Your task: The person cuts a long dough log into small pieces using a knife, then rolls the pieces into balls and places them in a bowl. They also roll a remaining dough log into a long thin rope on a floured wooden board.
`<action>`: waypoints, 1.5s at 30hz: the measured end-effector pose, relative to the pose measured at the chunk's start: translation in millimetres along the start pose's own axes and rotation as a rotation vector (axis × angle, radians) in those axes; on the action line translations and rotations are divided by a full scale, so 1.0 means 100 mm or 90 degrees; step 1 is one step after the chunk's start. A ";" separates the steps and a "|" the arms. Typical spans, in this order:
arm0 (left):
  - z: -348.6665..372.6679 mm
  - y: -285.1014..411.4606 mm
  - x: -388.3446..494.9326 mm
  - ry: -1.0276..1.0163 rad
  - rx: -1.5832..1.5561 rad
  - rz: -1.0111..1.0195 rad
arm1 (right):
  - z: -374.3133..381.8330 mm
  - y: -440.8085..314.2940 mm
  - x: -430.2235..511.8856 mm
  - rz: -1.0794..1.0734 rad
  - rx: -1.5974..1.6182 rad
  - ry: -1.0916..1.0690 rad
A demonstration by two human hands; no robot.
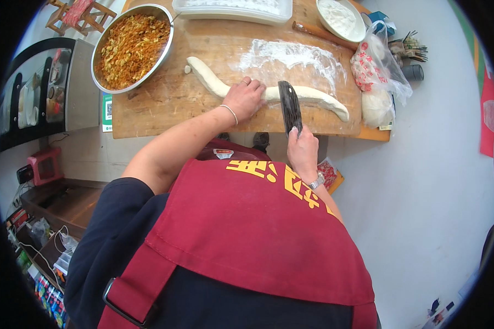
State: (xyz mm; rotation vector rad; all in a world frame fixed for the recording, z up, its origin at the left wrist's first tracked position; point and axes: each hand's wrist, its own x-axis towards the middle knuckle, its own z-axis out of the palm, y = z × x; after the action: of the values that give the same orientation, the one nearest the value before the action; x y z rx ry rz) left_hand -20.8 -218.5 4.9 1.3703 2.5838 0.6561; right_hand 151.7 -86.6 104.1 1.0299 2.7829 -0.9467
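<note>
A long rope of dough [319,97] lies crosswise on the wooden table [148,119], curving up at its left end. My left hand [247,98] rests on the rope near its middle, fingers curled over it. To the right, my right hand [302,148] grips the near end of a dark, flour-marked knife [289,105], whose far end lies across the dough. A small scrap of dough [187,69] sits beside the rope's left end. Loose flour [288,55] is spread on the wood beyond the rope. The knife hides the dough directly beneath it.
A metal bowl of crumbly orange-yellow filling [133,51] stands at the left. A floured plastic tray [232,10] is at the back. On the right are a bowl of flour [341,19], a wooden rolling pin [323,35] and a plastic bag [376,70] beside a covered dough ball [376,109].
</note>
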 end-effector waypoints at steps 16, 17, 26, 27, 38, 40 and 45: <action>0.07 -0.03 0.05 0.020 -0.011 -0.001 | 0.33 0.01 0.32 -0.068 -0.091 -0.002; 0.06 -0.03 0.05 0.017 -0.012 0.000 | 0.37 0.03 0.35 -0.059 -0.094 -0.008; -0.13 -0.01 -0.11 -0.052 -0.046 0.058 | -0.02 0.23 0.56 -0.092 0.157 0.035; -0.13 0.01 -0.10 -0.047 -0.049 0.046 | -0.16 0.27 0.56 -0.098 0.196 0.063; 0.08 0.60 0.41 0.218 -0.079 -0.032 | -1.41 1.80 1.18 -0.189 0.034 0.112; 0.06 0.78 0.59 0.252 -0.077 -0.023 | -1.42 2.06 1.23 -0.206 0.019 0.088; -0.18 1.61 1.53 0.114 -0.110 0.041 | -1.40 2.49 1.23 -0.267 0.026 0.094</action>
State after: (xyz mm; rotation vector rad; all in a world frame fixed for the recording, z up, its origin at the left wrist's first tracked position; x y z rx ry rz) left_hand 6.8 -21.2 103.9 1.4024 2.5503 1.0311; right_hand 229.5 211.6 57.5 0.5423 3.1895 -0.9998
